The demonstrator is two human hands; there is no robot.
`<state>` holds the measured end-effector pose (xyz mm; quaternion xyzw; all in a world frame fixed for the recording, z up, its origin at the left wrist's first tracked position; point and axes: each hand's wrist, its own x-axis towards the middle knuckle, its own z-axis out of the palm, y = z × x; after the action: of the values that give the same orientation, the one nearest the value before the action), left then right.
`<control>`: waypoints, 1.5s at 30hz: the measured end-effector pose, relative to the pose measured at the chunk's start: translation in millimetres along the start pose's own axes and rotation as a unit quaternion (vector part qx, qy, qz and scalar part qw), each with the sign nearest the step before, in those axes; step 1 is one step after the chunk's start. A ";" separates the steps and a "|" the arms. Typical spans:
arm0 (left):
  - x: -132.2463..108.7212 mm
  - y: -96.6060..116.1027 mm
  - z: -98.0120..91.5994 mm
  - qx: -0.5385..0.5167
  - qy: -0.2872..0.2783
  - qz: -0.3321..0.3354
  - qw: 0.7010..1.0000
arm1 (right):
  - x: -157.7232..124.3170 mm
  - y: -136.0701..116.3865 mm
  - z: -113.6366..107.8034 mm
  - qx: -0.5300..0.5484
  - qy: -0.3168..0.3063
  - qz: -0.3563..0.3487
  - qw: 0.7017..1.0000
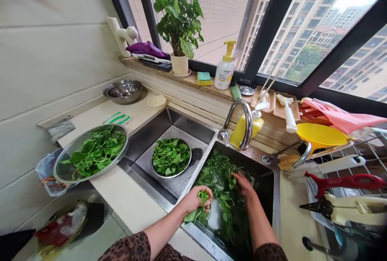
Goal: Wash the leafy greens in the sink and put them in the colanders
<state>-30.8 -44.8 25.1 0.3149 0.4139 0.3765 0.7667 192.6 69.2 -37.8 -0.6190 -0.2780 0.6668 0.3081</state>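
My left hand (196, 201) is closed around a small bunch of leafy greens (203, 197), above the near left edge of the right sink basin (208, 235). Stems and leaves hang below the fingers. In the water of that basin, more leafy greens (218, 174) float in a loose mass. My right hand (243, 183) reaches in at their right side, fingers stretched toward the leaves; its fingertips are partly hidden. A round strainer (152, 164) full of greens stands in the left basin (143, 172). Another metal strainer (56, 168) with greens rests on the counter at left.
A curved faucet (249, 120) rises behind the right basin, beside a yellow soap bottle (242, 130). Metal bowls (123, 94) sit at the back left. At right, a rack holds red-handled scissors (341, 182) and a yellow bowl (320, 135). A potted plant (179, 64) stands on the windowsill.
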 end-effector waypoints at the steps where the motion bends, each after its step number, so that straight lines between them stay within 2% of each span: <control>1: 0.6 0.6 0.2 0.005 0.007 0.001 1.000 | -12.0 3.2 1.5 0.025 -0.006 0.005 1.000; 4: 3.0 4.2 3.1 0.021 0.040 0.027 0.999 | -54.1 10.3 3.7 0.106 -0.037 0.020 0.993; 8: 5.3 13.6 12.4 -0.009 0.091 0.076 0.993 | -100.5 14.9 0.6 0.219 -0.104 0.002 0.970; 12: -0.5 22.2 22.7 0.051 0.121 0.117 0.985 | -121.3 16.3 1.7 0.272 -0.150 -0.016 0.950; 18: -17.5 20.7 40.2 0.193 0.132 0.173 0.957 | -137.1 19.2 24.0 0.275 -0.231 -0.035 0.933; 22: -17.7 15.2 47.2 0.176 0.148 0.172 0.958 | -146.3 22.4 34.0 0.255 -0.229 -0.052 0.938; 26: -16.7 17.3 42.1 0.123 0.180 0.126 0.968 | -154.1 21.9 30.8 0.230 -0.194 -0.066 0.951; 30: -19.6 25.7 34.0 0.026 0.161 0.102 0.981 | -161.0 20.8 22.3 0.201 -0.152 -0.083 0.964; 34: -22.2 27.1 34.8 -0.014 0.138 0.129 0.982 | -165.6 21.0 20.7 0.187 -0.166 -0.092 0.964; 38: -24.9 26.1 43.8 0.066 0.122 0.188 0.972 | -173.0 16.6 30.6 0.147 -0.194 -0.106 0.964; 42: -29.6 30.6 51.6 0.237 0.134 0.269 0.924 | -185.8 8.7 46.1 0.071 -0.206 -0.095 0.971; 45: -30.4 30.5 52.4 0.315 0.106 0.282 0.900 | -192.8 6.0 53.3 0.040 -0.198 -0.086 0.976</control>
<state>-6.1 -63.4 85.5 0.6014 0.4836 0.4579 0.4413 147.6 -79.7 88.1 -0.4353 -0.3586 0.7580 0.3275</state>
